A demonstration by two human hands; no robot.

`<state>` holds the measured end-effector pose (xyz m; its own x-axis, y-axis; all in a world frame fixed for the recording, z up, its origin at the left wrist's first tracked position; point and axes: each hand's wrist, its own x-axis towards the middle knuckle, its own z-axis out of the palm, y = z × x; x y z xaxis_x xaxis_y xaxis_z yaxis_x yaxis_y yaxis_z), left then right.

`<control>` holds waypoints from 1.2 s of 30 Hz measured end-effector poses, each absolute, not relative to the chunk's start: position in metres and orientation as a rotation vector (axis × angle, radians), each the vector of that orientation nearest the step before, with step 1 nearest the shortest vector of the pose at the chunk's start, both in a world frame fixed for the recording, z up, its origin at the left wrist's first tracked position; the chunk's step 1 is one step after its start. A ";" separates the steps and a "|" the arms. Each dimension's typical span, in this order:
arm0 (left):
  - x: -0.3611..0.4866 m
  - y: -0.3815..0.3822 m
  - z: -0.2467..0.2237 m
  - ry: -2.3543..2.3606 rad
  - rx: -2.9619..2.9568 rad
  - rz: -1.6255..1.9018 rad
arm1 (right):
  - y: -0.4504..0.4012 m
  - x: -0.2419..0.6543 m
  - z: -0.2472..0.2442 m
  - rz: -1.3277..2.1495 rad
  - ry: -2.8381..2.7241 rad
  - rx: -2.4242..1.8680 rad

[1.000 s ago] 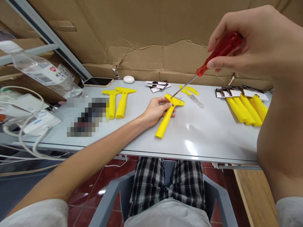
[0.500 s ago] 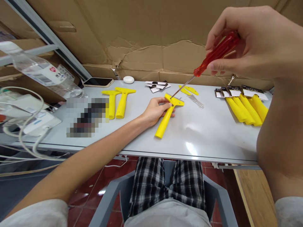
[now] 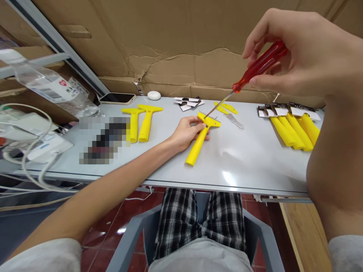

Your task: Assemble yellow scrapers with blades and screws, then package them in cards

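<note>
Above the pale-grey surface (image 3: 263, 158), a red-handled metal screwdriver (image 3: 265, 62) is gripped by the curled fingers of the right hand (image 3: 300, 53). Near the surface's middle, a yellow T-shaped plastic scraper (image 3: 197, 147), met by the screwdriver's tip, is pinched by the left hand (image 3: 185, 132).

Grey tabletop (image 3: 263, 162). Along its back edge, left to right: phone (image 3: 117, 98), white oval (image 3: 154, 95), cards (image 3: 188, 102), two yellow strips (image 3: 230, 108) beside metal blades (image 3: 234, 121). Toward the left end lie two yellow scrapers (image 3: 146, 124) and a blurred dark item (image 3: 106, 136); near the back right corner, carded handles (image 3: 287, 130).
</note>
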<state>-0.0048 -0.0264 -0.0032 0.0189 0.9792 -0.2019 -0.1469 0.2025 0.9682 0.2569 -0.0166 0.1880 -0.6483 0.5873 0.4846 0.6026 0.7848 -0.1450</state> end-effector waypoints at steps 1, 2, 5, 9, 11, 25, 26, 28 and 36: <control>-0.005 -0.026 -0.004 1.184 0.956 1.123 | -0.017 0.257 0.188 -0.041 -2.460 -0.883; -0.006 -0.026 -0.005 1.181 0.957 1.124 | -0.018 0.257 0.189 -0.049 -2.454 -0.888; -0.006 -0.025 -0.006 1.175 0.959 1.121 | -0.020 0.253 0.191 -0.089 -2.419 -0.948; -0.007 -0.026 -0.006 1.170 0.968 1.117 | -0.020 0.247 0.192 -0.170 -2.363 -1.029; -0.007 -0.026 -0.005 1.176 0.971 1.117 | -0.018 0.246 0.191 -0.186 -2.360 -1.033; -0.006 -0.025 -0.006 1.180 0.947 1.121 | -0.021 0.255 0.195 -0.014 -2.438 -0.908; -0.006 -0.025 -0.006 1.178 0.947 1.124 | -0.022 0.254 0.195 -0.043 -2.420 -0.927; -0.005 -0.025 -0.007 1.179 0.946 1.126 | -0.022 0.252 0.195 -0.092 -2.399 -0.962; -0.005 -0.025 -0.004 1.209 0.920 1.107 | -0.020 0.245 0.191 -0.113 -2.364 -1.004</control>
<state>-0.0048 -0.0251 -0.0042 0.0082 0.9715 -0.2367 -0.1508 0.2352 0.9602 0.2447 -0.0203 0.1913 -0.5604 0.6377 0.5284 0.6850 0.7155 -0.1370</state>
